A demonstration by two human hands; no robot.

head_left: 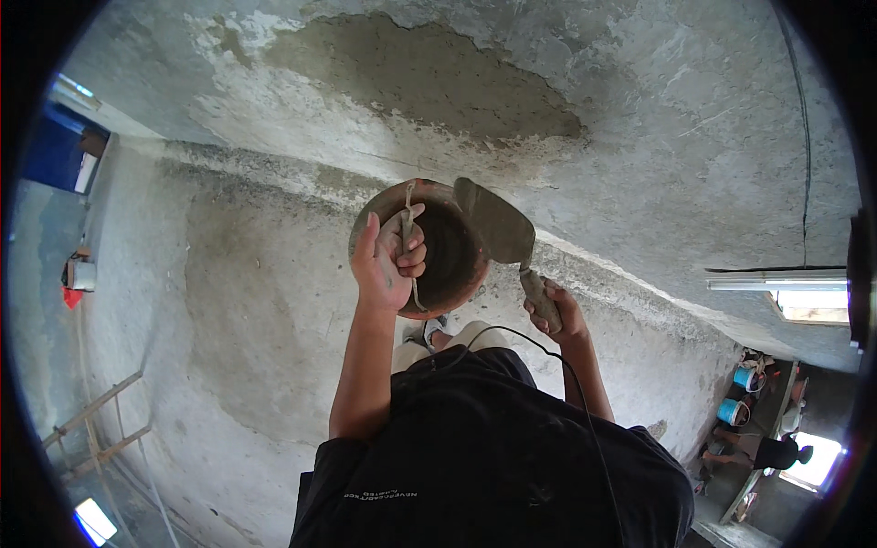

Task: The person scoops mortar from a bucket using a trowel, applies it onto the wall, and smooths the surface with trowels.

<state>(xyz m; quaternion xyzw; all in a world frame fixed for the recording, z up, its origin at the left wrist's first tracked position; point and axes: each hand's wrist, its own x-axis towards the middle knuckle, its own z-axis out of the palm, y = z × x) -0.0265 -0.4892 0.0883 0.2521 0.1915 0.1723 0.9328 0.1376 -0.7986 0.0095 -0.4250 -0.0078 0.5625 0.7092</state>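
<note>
A round reddish-brown bucket [367, 239] hangs in front of me, its inside dark. My left hand [391, 260] is closed round the bucket's rope-like handle [408, 224], with the thumb sticking up. My right hand [562, 312] grips the handle of a trowel [498, 224]. The trowel's broad grey blade points up and to the left, overlapping the right rim of the bucket. How much the bucket holds is too dark to make out.
A plastered wall [658, 119] with a darker damp patch [429, 78] rises ahead. Wooden poles [100, 452] stand at left. Far right, another person [776, 452] is near blue buckets [734, 411]. A dark cable [585, 393] runs over my shirt.
</note>
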